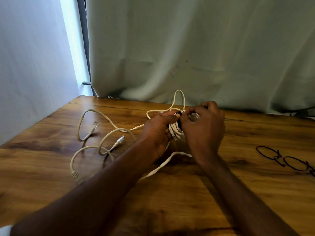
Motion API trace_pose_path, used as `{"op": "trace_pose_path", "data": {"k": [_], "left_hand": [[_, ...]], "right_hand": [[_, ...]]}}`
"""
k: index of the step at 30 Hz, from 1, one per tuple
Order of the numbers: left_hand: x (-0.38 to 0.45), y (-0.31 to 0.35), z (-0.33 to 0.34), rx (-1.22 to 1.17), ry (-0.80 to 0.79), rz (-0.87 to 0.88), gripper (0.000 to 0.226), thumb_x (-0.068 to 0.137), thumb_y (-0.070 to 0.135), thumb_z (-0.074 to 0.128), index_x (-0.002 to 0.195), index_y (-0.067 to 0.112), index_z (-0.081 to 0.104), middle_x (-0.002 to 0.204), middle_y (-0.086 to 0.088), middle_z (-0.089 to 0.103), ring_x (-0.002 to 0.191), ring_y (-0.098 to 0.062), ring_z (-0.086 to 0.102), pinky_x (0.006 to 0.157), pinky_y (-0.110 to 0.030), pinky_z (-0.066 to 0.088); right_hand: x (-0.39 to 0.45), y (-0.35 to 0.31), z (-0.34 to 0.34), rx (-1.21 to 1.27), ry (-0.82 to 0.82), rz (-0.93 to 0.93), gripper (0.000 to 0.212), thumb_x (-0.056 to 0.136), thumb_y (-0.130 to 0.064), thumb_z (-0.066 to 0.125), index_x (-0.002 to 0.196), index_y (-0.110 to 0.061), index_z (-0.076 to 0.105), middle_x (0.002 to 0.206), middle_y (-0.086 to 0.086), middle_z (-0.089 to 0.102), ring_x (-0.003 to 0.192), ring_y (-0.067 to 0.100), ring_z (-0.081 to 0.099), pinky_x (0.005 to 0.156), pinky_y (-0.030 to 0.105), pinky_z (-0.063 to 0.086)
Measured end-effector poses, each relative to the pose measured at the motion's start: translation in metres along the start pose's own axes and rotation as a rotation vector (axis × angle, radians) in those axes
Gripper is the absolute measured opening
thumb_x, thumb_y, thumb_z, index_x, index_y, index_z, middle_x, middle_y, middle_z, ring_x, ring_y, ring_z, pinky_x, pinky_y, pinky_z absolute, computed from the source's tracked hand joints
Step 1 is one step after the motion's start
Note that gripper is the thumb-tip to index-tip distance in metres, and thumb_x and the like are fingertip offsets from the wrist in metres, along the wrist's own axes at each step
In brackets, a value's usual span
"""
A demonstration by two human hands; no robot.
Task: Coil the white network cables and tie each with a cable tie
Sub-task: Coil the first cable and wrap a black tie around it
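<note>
White network cable (175, 132) in a small coil sits between the two hands, which are brought close together above the wooden table (170, 201). Nearest the viewer, both bare forearms reach forward over the tabletop. A single strand of cable runs out from under the left wrist and curves back beneath the right hand. The left hand (157, 133) has its fingers curled around the left side of the coil, thumb pointing toward the other hand. The right hand (203, 128) faces it, fingers bent, its thumb and forefinger pinching a black cable tie (179, 116) that wraps over the top of the coil. One plug of the coiled cable pokes down between the two palms.

To the left of the left hand, loose white cables (95, 133) lie in wide open loops on the table, not yet coiled. Three plugs show among them: one nearest the viewer below the loops, one just left of the left wrist, and one farther out to the left. To the right of the right hand, well apart from it, spare black cable ties (286, 159) lie on the wood as thin rings.

Beyond the hands, a tall loop of white cable stands up from the coil toward the table's far edge. Behind that edge hangs a pale green curtain (196, 48), with a light wall to the far left.
</note>
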State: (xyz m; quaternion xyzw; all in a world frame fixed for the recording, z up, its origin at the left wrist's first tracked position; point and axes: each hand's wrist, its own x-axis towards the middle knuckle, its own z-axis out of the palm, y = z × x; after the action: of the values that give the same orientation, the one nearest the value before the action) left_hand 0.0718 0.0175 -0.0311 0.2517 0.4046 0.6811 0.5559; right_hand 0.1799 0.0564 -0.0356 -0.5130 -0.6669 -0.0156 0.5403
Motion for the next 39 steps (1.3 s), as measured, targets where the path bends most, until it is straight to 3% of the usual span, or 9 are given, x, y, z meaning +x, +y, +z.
{"op": "trace_pose_path", "data": {"k": [6,11,13,18,25,30,34,37,39], "left_hand": [[-0.001,0.0,0.002,-0.024,0.023,0.031,0.028,0.094,0.004,0.071,0.121,0.0,0.073,0.113,-0.023,0.077,0.102,-0.034,0.076,0.09,-0.041,0.062],[-0.006,0.002,0.004,-0.09,0.066,0.062,0.026,0.094,-0.001,0.07,0.12,-0.003,0.07,0.107,-0.025,0.077,0.076,-0.026,0.077,0.061,-0.03,0.064],[-0.006,0.002,0.005,-0.093,0.073,0.064,0.026,0.094,-0.002,0.07,0.12,-0.004,0.069,0.102,-0.023,0.078,0.071,-0.023,0.077,0.058,-0.028,0.062],[-0.008,-0.001,0.007,-0.106,0.078,0.053,0.027,0.094,-0.002,0.069,0.121,-0.005,0.07,0.113,-0.027,0.076,0.078,-0.025,0.076,0.065,-0.03,0.065],[-0.006,0.001,0.004,-0.113,0.062,0.029,0.028,0.095,0.0,0.068,0.123,-0.003,0.071,0.114,-0.026,0.076,0.085,-0.029,0.077,0.07,-0.033,0.065],[-0.002,-0.001,0.005,-0.085,0.047,0.04,0.029,0.094,0.0,0.07,0.122,-0.002,0.072,0.112,-0.024,0.077,0.091,-0.03,0.077,0.073,-0.034,0.065],[-0.002,-0.005,0.007,-0.099,0.071,0.003,0.025,0.094,0.002,0.071,0.118,0.003,0.074,0.109,-0.021,0.078,0.092,-0.029,0.078,0.069,-0.034,0.064],[-0.003,-0.006,0.006,-0.095,0.087,0.002,0.022,0.093,0.002,0.072,0.115,0.004,0.075,0.106,-0.02,0.079,0.082,-0.025,0.078,0.067,-0.033,0.064],[-0.002,-0.007,0.006,-0.084,0.088,-0.008,0.025,0.093,0.003,0.072,0.117,0.005,0.075,0.109,-0.019,0.079,0.086,-0.026,0.077,0.074,-0.035,0.064]], "right_hand": [[0.0,-0.001,0.0,0.0,0.014,-0.077,0.018,0.087,-0.03,0.076,0.102,-0.021,0.079,0.111,-0.001,0.066,0.103,0.025,0.057,0.08,0.05,0.055],[0.0,0.001,-0.001,-0.112,0.004,-0.053,0.018,0.083,-0.04,0.073,0.092,-0.025,0.078,0.105,-0.003,0.064,0.101,0.025,0.058,0.085,0.048,0.049],[0.0,0.002,0.0,-0.092,-0.033,-0.029,0.02,0.085,-0.041,0.073,0.094,-0.024,0.078,0.105,-0.003,0.064,0.104,0.025,0.058,0.088,0.051,0.05],[0.0,0.002,0.003,0.025,-0.045,0.011,0.017,0.088,-0.031,0.075,0.103,-0.024,0.079,0.106,-0.003,0.064,0.104,0.023,0.057,0.088,0.054,0.053],[-0.001,0.0,0.006,0.103,-0.076,-0.069,0.014,0.087,-0.034,0.076,0.1,-0.03,0.079,0.103,-0.007,0.064,0.101,0.021,0.055,0.083,0.052,0.053],[0.001,-0.002,-0.001,-0.003,-0.042,-0.05,0.035,0.083,-0.056,0.054,0.09,-0.029,0.074,0.099,-0.007,0.061,0.097,0.02,0.056,0.086,0.051,0.049],[0.003,-0.002,-0.004,-0.132,-0.101,0.021,0.026,0.081,-0.05,0.075,0.091,-0.027,0.077,0.104,-0.007,0.062,0.105,0.021,0.057,0.094,0.049,0.043],[0.003,-0.003,-0.004,-0.205,-0.13,0.032,0.028,0.082,-0.05,0.077,0.095,-0.026,0.079,0.109,-0.006,0.063,0.106,0.021,0.058,0.097,0.05,0.044],[0.003,-0.004,-0.004,-0.22,-0.131,0.034,0.028,0.082,-0.051,0.076,0.095,-0.026,0.079,0.109,-0.006,0.063,0.104,0.021,0.059,0.097,0.051,0.044]]}}
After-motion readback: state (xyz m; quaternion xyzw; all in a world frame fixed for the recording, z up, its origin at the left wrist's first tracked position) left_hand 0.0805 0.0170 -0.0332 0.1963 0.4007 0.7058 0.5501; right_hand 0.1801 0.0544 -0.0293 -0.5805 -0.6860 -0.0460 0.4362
